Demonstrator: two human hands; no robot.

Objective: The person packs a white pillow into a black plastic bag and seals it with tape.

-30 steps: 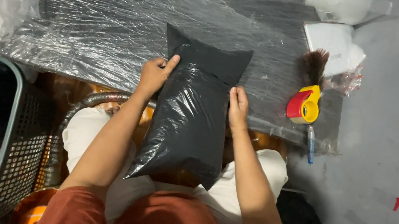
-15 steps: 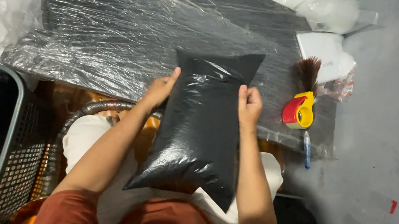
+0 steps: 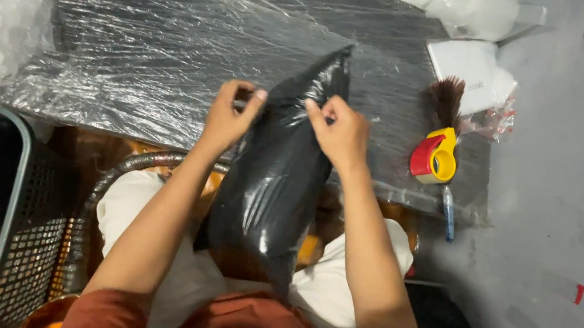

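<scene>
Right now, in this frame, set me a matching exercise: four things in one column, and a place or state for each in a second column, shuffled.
Things
1. black bag
2. tape dispenser
3. basket
4. table

Places or states
A. wrapped in clear plastic film
B. on the floor at the person's left, with a black bag inside
C. pinched at its top by the left hand and the right hand
D. on the table's right end, red and yellow, next to a brush

Pairs: 1-C, 2-D, 3-B, 4-A
</scene>
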